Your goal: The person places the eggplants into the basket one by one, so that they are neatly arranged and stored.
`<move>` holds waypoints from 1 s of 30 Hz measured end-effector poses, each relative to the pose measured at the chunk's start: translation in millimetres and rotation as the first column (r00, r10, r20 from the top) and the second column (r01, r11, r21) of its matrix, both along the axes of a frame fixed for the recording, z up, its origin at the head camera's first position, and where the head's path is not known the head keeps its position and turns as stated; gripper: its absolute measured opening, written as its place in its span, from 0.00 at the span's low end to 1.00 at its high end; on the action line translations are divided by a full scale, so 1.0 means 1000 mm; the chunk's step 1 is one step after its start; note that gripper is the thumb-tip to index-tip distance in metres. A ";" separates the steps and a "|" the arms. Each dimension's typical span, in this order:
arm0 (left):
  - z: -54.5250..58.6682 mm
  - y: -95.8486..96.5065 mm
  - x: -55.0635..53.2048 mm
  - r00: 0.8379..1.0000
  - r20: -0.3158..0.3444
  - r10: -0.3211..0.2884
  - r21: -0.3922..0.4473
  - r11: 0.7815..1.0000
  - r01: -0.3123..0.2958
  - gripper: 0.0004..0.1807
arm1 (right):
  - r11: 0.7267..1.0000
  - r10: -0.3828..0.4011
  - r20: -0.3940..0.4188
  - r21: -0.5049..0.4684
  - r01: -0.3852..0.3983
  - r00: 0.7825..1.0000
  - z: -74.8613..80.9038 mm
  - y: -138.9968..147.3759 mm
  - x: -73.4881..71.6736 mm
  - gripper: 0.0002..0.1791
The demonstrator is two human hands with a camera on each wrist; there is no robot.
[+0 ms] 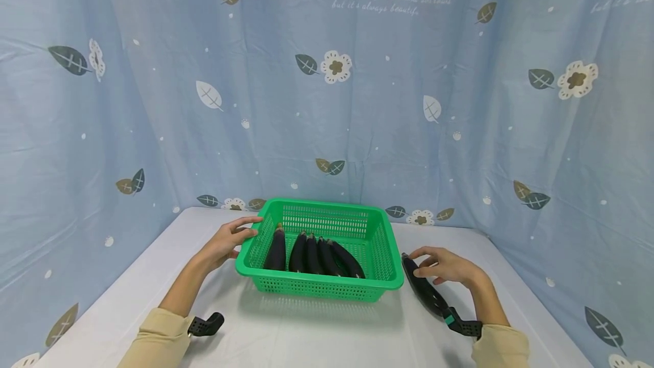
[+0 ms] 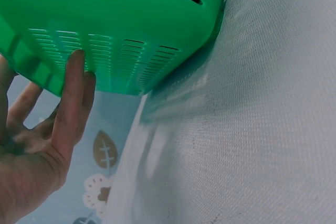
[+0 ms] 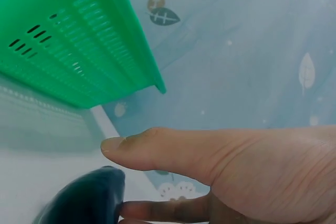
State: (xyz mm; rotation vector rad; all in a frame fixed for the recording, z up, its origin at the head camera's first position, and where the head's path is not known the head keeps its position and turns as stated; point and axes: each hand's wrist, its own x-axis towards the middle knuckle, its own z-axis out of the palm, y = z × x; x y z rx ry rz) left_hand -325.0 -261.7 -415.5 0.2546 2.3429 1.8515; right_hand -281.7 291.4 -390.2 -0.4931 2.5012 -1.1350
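My left hand [image 1: 226, 243] grips the left rim of a green plastic basket [image 1: 317, 287], its fingers over the edge. In the left wrist view, digits of the left hand [image 2: 39, 145] lie against the slotted outer wall below the rim. Several dark purple eggplants [image 1: 310, 255] lie side by side in the basket. Right of the basket, another eggplant [image 1: 426, 291] lies on the white table, stem end away from me. My right hand [image 1: 447, 266] is over it; in the right wrist view fingers touch the side of this eggplant [image 3: 86, 198], while the thumb stands out straight above.
The white-covered table [image 1: 317, 334] runs back to a blue patterned curtain [image 1: 357, 118], which also hangs along both sides. A black wrist camera mount [image 1: 206, 324] is on the left wrist, and another mount [image 1: 462, 324] on the right.
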 end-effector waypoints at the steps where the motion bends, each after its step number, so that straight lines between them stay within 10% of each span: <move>1: 0.000 0.000 0.000 1.000 0.000 -0.002 0.001 1.000 0.002 0.32 | 1.000 -0.006 0.004 0.006 0.006 1.000 -0.001 0.000 0.000 0.30; 30: -0.002 -0.001 -0.003 1.000 -0.011 -0.004 -0.007 1.000 0.004 0.32 | 0.985 -0.133 0.052 0.114 0.126 0.990 -0.015 -0.004 0.001 0.27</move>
